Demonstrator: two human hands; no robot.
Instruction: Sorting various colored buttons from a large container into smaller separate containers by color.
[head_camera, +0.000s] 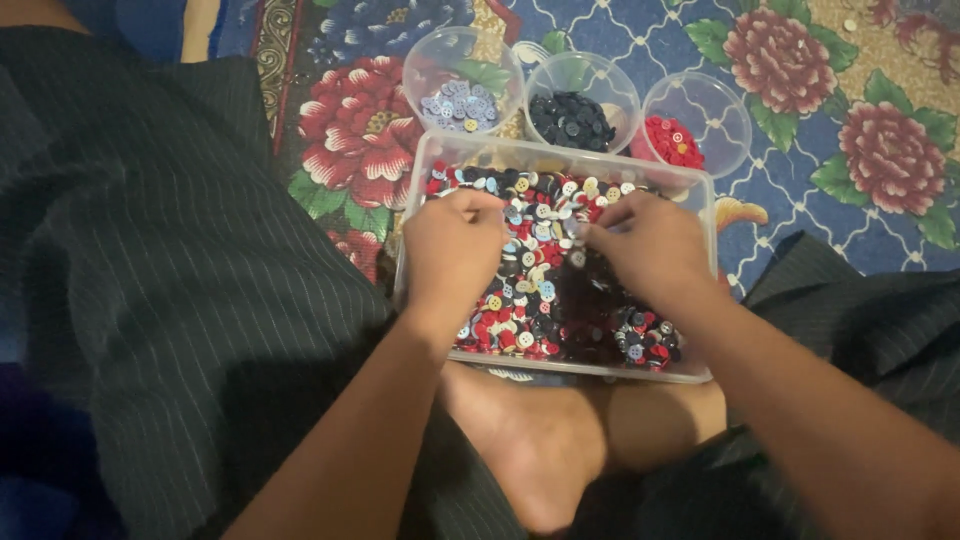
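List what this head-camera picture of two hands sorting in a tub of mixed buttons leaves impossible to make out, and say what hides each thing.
- Fingertips of the left hand and right hand: curled under, so any pinched button is hidden.
- Buttons beneath both hands in the rectangular tub: covered.
- Single buttons' holes and details: too small, blurred.
- Red-button round tub: its lower part sits behind the rectangular tub's rim.

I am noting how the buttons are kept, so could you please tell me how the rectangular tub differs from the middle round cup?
The rectangular tub holds mixed red, white, dark and blue buttons; the middle round cup holds only dark ones. The tub is larger and has both hands in it; the cup stands untouched behind it. Both are clear plastic, without lids.
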